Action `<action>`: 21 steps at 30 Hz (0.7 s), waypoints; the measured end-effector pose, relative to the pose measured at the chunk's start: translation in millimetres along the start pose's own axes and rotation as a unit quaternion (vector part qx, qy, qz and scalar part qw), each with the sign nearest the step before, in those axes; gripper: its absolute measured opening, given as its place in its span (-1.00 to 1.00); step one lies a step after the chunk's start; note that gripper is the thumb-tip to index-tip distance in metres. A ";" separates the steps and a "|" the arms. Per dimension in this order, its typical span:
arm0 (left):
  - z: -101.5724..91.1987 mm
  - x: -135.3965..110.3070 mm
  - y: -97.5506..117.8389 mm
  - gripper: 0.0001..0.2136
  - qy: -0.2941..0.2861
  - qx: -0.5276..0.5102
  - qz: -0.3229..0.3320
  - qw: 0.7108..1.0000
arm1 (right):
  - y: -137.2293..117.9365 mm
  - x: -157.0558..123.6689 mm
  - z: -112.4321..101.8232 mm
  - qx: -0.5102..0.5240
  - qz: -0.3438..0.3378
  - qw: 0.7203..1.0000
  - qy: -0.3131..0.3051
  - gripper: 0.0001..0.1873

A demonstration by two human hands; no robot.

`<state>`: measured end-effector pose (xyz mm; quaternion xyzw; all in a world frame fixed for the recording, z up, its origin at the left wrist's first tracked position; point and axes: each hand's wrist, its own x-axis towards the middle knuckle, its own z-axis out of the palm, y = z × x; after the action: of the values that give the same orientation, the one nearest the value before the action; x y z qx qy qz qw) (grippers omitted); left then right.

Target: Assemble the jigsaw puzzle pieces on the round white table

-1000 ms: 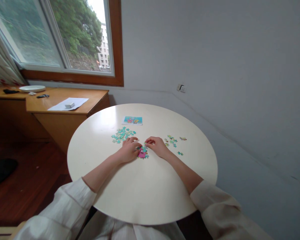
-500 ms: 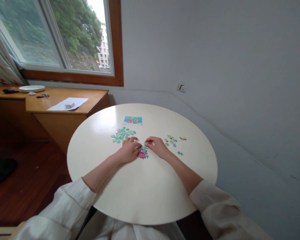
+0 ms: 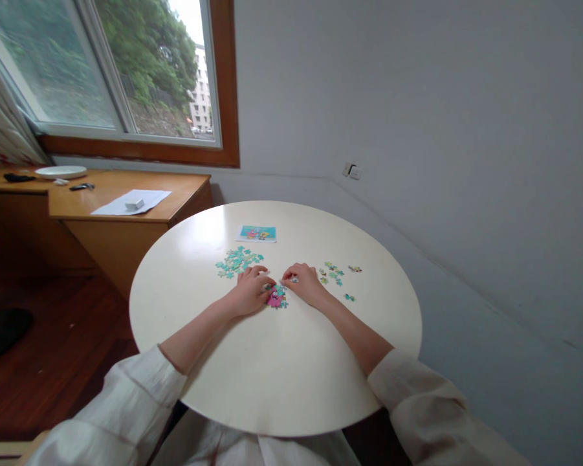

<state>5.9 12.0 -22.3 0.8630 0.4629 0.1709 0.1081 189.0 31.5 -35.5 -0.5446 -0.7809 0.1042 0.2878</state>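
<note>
Hands [image 3: 251, 291] curl (grip unclear) beside the flat puzzle [image 3: 275, 298], long axis indistinct

One head view faces forward and down over the nearby counter [image 3: 272, 375], low centre. The window [image 3: 145, 71] lies farther off, upper left.
</note>
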 end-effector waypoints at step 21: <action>-1.0 -4.4 -2.4 -0.66 -0.010 -0.004 0.052 0.999 | 16.7 3.3 -24.7 0.017 0.039 0.991 0.123 -0.88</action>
<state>1.4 9.7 -23.0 0.8874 0.4151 0.1694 0.1073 215.3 37.2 -22.3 -0.5786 -0.7156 0.0609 0.3864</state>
